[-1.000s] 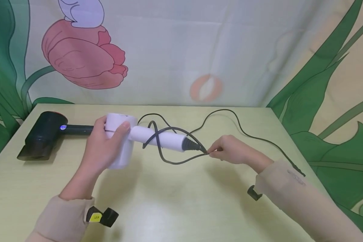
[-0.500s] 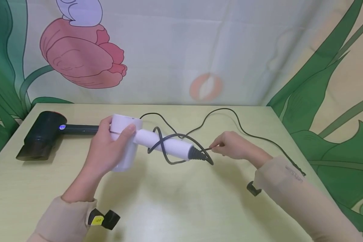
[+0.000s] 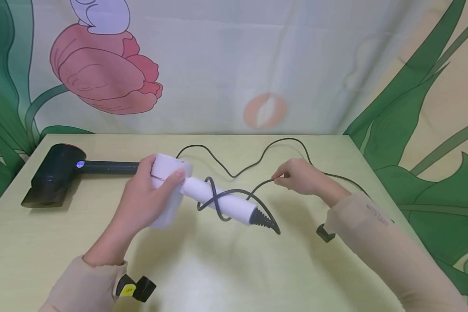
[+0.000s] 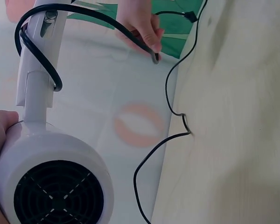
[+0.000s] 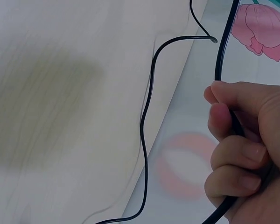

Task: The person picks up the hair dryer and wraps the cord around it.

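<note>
My left hand (image 3: 144, 197) grips a white hair dryer (image 3: 235, 207) round its barrel, thumb on top. The dryer is held above the table, its handle pointing right and toward me. A black power cord (image 3: 262, 184) leaves the ribbed sleeve at the handle's end and winds loosely round the handle. Back and to the right of that end, my right hand (image 3: 298, 175) pinches a length of this cord between thumb and forefinger. In the right wrist view the cord (image 5: 221, 51) also runs under the curled fingers. The left wrist view shows the dryer's dark round grille (image 4: 58, 198).
A black hair dryer (image 3: 56, 173) lies at the table's left, its handle partly behind my left hand. A thin black cord (image 3: 253, 165) snakes along the back of the table (image 3: 226, 277) to the right. A printed curtain (image 3: 203, 69) hangs behind.
The white dryer has moved right and toward me, its handle tilting further toward me. My right hand has gone back and up, drawing the cord away from the handle's end.
</note>
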Motion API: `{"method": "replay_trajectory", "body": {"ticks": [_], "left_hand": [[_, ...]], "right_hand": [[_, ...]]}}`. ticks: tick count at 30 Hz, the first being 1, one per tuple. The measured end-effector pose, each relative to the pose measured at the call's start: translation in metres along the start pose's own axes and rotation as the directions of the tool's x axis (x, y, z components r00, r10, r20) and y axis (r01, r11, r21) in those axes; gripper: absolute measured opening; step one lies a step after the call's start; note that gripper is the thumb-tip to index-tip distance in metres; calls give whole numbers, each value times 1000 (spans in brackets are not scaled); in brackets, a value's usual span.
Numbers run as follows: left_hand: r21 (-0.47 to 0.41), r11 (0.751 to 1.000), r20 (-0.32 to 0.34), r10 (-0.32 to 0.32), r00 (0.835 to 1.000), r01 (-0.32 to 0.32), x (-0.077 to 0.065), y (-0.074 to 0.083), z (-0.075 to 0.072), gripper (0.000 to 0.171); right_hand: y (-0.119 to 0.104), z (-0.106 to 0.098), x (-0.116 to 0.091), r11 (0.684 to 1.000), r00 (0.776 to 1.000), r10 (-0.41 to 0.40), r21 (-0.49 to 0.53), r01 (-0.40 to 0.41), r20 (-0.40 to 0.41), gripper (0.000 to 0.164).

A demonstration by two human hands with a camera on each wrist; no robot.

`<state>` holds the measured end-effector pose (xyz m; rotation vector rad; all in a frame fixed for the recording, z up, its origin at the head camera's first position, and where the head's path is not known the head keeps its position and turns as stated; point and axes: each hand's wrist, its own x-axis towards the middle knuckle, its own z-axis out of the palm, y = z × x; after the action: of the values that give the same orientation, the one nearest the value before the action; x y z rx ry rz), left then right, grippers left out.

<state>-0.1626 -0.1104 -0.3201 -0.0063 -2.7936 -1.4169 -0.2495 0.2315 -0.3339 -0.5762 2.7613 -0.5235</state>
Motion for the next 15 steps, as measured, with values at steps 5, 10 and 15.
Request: {"method": "replay_trajectory", "body": {"ticks": [5, 10, 15], "left_hand": [[37, 999, 21, 29, 999, -30, -1, 1, 5, 82], [77, 996, 37, 46, 998, -49, -2, 0, 9, 80], [122, 990, 54, 58, 997, -64, -2, 0, 13, 80]], "right_hand": [[-2, -5, 2, 1000, 999, -2, -22, 1, -33, 22], [-3, -10, 4, 999, 996, -8, -42, 4, -94, 21], [-6, -17, 6, 999, 990, -6, -39, 1, -138, 22]]}}
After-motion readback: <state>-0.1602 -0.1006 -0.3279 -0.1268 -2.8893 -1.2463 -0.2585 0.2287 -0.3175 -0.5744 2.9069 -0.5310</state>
